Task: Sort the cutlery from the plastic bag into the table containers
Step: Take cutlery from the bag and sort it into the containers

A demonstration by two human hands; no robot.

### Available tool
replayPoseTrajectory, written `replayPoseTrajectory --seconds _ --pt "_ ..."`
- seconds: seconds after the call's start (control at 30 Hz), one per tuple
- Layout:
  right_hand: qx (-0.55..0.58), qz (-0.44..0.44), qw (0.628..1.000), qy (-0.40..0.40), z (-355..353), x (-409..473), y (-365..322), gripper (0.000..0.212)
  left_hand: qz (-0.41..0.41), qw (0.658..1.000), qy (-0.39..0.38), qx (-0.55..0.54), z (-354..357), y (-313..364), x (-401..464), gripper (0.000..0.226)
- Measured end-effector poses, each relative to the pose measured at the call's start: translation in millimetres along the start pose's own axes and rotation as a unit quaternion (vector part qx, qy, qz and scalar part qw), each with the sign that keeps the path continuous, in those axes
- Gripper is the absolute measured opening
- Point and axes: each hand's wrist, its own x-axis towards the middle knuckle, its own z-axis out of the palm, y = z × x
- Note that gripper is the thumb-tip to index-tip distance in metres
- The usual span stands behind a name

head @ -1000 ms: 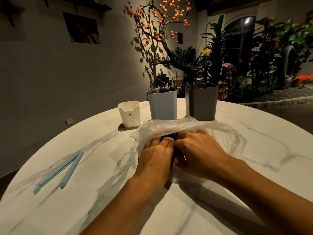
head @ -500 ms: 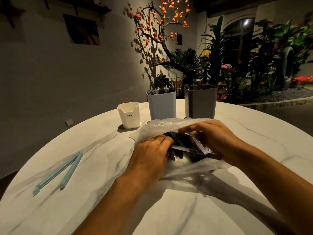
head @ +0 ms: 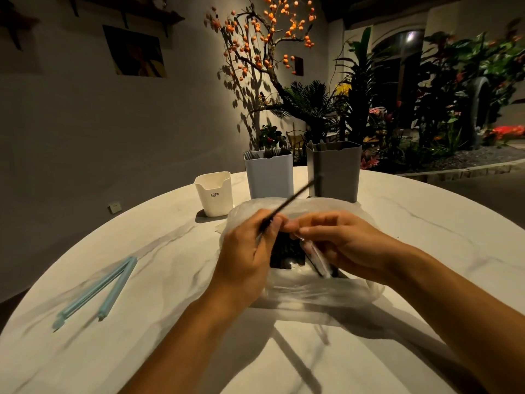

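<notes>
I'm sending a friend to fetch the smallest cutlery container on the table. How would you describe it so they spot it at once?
On the round marble table, three containers stand in a row at the far edge, behind the plastic bag. The white container is at the left end, beside the pale blue container. It is the shortest, and the only one with dark lettering on its front.

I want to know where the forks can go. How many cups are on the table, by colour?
White container: 1
Light blue container: 1
Dark grey container: 1
Total: 3
</notes>
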Motion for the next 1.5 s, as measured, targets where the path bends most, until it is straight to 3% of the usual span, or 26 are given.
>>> replayPoseTrajectory --seconds 0.17,0.27,0.63,0.87,1.0,1.17,1.3,1.5 --pt "-0.044 -0.015 0.998 0.052 6 5 5 0.016 -0.080 0.978 0.066 -0.179 -10 10 10 0.040" --pt "-0.058 -0.015 0.995 0.074 9 7 8 0.024 -0.106 0.961 0.098 -0.237 -14 14 13 0.043" --pt "-0.234 0.022 0.969 0.076 12 7 8 0.036 -0.173 0.894 0.103 -0.400 -19 18 15 0.041" --pt "-0.254 0.059 0.964 0.057 11 3 4 0.004 -0.173 0.885 0.114 -0.416 -20 20 16 0.041" --pt "-0.195 0.049 0.979 0.029 18 2 4 0.016 -0.176 0.885 0.113 -0.416 -14 23 15 0.041" --pt "-0.099 0.028 0.995 0.004 34 2 5 0.023 -0.188 0.927 0.066 -0.317 10 22 3 0.038" --pt "-0.072 0.040 0.997 0.003 35 3 6 0.026 -0.208 0.940 0.048 -0.267 12 19 1 0.038" --pt "-0.114 -0.024 0.990 0.081 27 2 3 0.030 -0.228 0.951 0.096 -0.185 4 10 5 0.037"
